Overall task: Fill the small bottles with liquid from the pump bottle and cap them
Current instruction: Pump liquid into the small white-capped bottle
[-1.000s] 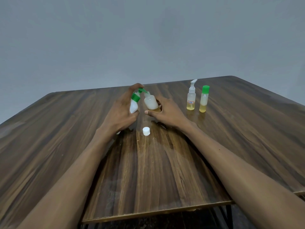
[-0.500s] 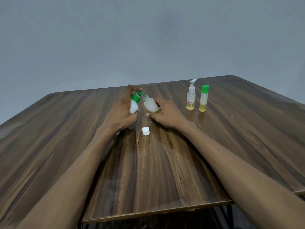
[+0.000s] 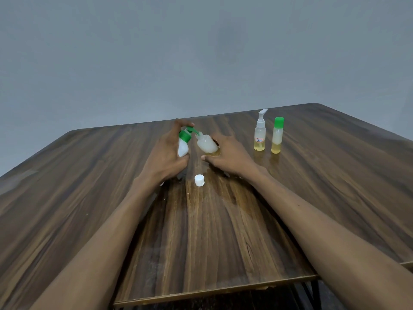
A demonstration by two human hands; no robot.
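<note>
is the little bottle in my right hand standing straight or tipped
Tipped. The small bottle in the right hand leans left, neck toward the green nozzle of the pump bottle held in the left hand.

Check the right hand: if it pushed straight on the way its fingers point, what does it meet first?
The small bottle the right hand already grips; beyond that, likely the pump bottle in the left hand, though depth is unclear.

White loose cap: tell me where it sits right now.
In the head view the white cap lies on the table near the centre, between the two wrists, just nearer the camera than the left hand and right hand.
</note>
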